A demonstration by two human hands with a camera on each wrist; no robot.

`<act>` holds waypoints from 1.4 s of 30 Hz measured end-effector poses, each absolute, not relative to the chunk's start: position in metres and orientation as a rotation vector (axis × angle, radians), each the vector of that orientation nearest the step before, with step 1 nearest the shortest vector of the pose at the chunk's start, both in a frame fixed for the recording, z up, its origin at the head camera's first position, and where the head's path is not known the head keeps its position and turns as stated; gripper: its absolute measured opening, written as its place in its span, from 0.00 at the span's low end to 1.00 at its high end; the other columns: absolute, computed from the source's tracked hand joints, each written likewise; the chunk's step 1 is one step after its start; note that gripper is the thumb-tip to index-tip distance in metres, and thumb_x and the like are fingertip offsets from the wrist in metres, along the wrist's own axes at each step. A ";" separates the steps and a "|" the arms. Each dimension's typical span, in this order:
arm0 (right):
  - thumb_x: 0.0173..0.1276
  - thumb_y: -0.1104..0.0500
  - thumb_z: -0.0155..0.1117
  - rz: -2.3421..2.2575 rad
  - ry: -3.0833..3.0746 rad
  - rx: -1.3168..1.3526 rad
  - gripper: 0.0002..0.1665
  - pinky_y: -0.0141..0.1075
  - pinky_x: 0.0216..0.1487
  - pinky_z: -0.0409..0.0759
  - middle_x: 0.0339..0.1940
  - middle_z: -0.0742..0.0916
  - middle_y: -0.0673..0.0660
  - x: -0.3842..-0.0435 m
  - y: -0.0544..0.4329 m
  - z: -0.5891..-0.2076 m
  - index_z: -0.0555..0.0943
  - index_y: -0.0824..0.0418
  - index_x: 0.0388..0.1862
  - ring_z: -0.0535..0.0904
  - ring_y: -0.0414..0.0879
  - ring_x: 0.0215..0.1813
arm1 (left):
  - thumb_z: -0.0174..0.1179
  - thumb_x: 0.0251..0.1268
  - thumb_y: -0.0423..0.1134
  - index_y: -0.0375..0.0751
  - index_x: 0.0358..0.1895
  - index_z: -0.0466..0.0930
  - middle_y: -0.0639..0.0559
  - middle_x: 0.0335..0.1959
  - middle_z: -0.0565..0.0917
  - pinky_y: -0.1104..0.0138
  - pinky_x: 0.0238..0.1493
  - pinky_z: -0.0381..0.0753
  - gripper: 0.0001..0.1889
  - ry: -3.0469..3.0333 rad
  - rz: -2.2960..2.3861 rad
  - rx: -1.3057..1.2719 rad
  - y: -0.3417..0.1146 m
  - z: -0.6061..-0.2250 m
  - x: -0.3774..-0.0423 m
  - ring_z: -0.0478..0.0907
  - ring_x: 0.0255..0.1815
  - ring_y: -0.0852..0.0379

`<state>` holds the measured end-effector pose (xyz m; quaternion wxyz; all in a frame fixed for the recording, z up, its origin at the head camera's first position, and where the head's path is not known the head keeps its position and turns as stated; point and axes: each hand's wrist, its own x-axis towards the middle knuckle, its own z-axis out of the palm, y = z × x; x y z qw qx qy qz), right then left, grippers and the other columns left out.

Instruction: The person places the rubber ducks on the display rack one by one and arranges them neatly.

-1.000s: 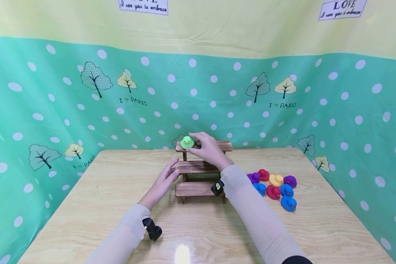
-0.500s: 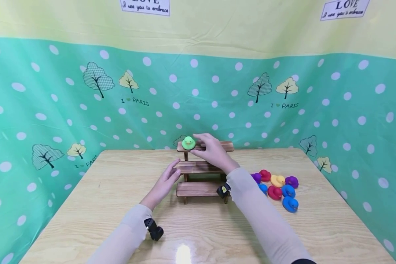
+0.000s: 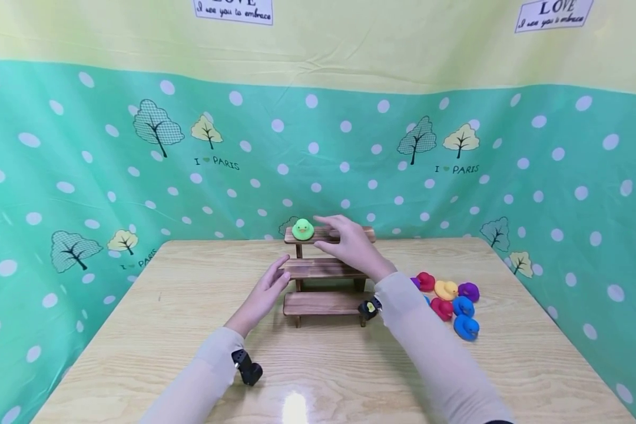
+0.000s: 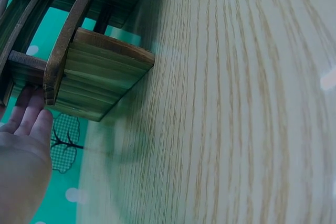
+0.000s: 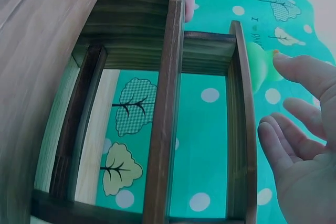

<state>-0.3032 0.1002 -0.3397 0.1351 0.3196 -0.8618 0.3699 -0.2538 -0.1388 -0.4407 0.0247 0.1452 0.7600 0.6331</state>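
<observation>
A green rubber duck (image 3: 302, 229) sits at the left end of the top shelf of a three-step wooden stand (image 3: 323, 303). Just right of the duck is my right hand (image 3: 352, 248), its thumb and fingers spread with a gap between them and the duck. In the right wrist view that hand (image 5: 310, 114) holds nothing, and the duck (image 5: 257, 66) is partly hidden behind the top shelf. My left hand (image 3: 259, 297) is at the left end of the middle shelf, fingers extended. The left wrist view has its fingers (image 4: 32, 114) against the stand's side.
Several rubber ducks, among them a yellow duck (image 3: 446, 290), a red duck (image 3: 442, 308) and a blue duck (image 3: 466, 327), lie on the table (image 3: 191, 306) right of the stand. My right sleeve partly covers this group. A dotted curtain (image 3: 318, 159) hangs behind the table.
My right hand has let go of the green duck and drawn away to the right. The duck stays on the top shelf. My left hand keeps its place by the stand.
</observation>
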 end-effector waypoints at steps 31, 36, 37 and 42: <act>0.68 0.59 0.71 1.108 -2.545 0.967 0.27 0.44 0.57 0.82 0.53 0.87 0.58 -0.283 0.163 -0.330 0.78 0.65 0.64 0.82 0.53 0.53 | 0.47 0.82 0.43 0.42 0.80 0.51 0.29 0.74 0.60 0.43 0.74 0.59 0.30 2.393 1.904 0.447 -0.140 -0.440 -0.259 0.59 0.74 0.34; 0.69 0.60 0.70 1.107 -2.573 0.957 0.27 0.47 0.57 0.82 0.56 0.86 0.57 -0.279 0.176 -0.335 0.78 0.62 0.65 0.82 0.51 0.53 | 0.47 0.82 0.46 0.43 0.80 0.52 0.30 0.74 0.61 0.44 0.74 0.60 0.30 2.405 1.902 0.453 -0.140 -0.440 -0.256 0.60 0.74 0.35; 0.69 0.59 0.70 1.103 -2.584 0.949 0.26 0.47 0.57 0.82 0.56 0.85 0.57 -0.278 0.180 -0.337 0.78 0.62 0.65 0.82 0.51 0.53 | 0.48 0.81 0.46 0.43 0.80 0.53 0.31 0.74 0.61 0.44 0.74 0.60 0.30 2.405 1.904 0.452 -0.140 -0.440 -0.256 0.60 0.74 0.36; 0.70 0.55 0.69 1.087 -2.635 0.917 0.26 0.47 0.58 0.82 0.55 0.85 0.54 -0.270 0.196 -0.342 0.79 0.61 0.64 0.82 0.48 0.52 | 0.48 0.81 0.49 0.47 0.80 0.54 0.32 0.74 0.62 0.45 0.74 0.61 0.30 2.398 1.913 0.448 -0.140 -0.441 -0.255 0.61 0.74 0.37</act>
